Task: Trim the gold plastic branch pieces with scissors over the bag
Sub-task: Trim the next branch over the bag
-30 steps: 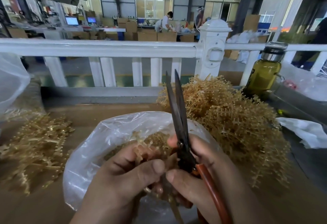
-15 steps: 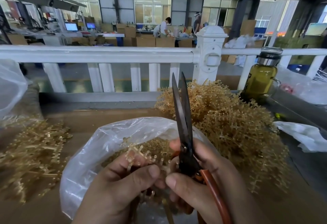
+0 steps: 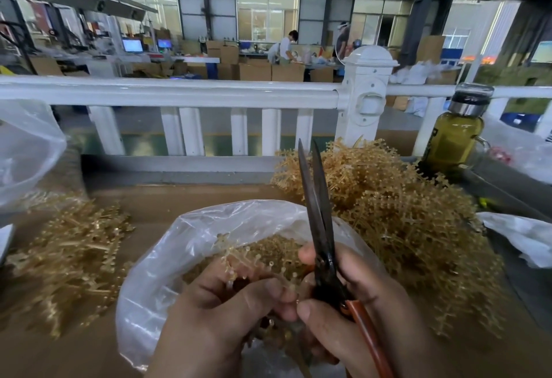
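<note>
The left hand (image 3: 227, 312) curls fingers and thumb round a gold branch piece (image 3: 239, 255), holding it over the clear bag (image 3: 167, 261) lying open beneath both hands. The right hand (image 3: 358, 303) grips the orange-handled scissors (image 3: 319, 228), blades nearly together and pointing up and away. A large gold pile (image 3: 403, 222) sits just beyond the right hand, and a smaller heap (image 3: 68, 255) lies out past the left.

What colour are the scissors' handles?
Reddish-brown, on the scissors in the right hand; clearest in the head view.

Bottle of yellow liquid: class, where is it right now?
Head view, far right: the bottle stands before the railing, just behind the gold pile.
</note>
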Tool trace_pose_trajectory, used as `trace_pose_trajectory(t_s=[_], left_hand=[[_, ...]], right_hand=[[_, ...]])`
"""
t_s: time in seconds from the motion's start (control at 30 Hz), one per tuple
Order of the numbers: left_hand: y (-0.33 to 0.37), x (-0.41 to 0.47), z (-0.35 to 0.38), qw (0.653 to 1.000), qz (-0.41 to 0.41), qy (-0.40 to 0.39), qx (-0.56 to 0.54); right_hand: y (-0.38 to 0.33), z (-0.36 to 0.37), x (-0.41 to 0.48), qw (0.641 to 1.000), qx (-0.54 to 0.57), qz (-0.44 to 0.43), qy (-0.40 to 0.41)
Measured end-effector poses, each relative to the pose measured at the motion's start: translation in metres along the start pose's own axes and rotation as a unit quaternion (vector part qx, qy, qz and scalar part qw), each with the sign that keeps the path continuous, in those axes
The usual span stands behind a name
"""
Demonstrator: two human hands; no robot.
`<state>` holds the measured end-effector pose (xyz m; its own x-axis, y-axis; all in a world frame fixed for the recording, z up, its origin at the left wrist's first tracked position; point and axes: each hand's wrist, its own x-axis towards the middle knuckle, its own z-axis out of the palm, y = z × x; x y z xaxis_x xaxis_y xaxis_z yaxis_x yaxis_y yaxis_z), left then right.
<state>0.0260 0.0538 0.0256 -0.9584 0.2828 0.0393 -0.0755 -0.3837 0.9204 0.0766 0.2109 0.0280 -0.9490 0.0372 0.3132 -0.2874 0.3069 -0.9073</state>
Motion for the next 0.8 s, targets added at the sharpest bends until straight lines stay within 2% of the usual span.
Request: trace_pose_trajectory(t_s=[0.2,0.37,0.5,0.63,0.8], left_hand=[[-0.005,0.002,-0.001,1.000,0.017,0.010,0.000],[0.004,-0.003,-0.004,1.000,0.008,0.015,0.006],[0.017,-0.003,-0.005,0.999,-0.002,-0.011,0.034],[0.031,0.008,-0.005,1.000,0.012,-0.011,0.026],[0.022,0.018,-0.010,0.999,0.016,0.010,-0.040]], right_hand=[[0.001,-0.002,-0.001,0.999,-0.020,-0.004,-0.029],[-0.007,-0.004,-0.004,0.991,-0.115,-0.061,-0.030],[-0.013,-0.006,0.002,0.986,-0.150,-0.073,-0.016],[-0.019,-0.013,0.011,0.982,-0.179,-0.066,-0.005],[-0.019,-0.025,0.008,0.970,-0.241,-0.024,-0.037]])
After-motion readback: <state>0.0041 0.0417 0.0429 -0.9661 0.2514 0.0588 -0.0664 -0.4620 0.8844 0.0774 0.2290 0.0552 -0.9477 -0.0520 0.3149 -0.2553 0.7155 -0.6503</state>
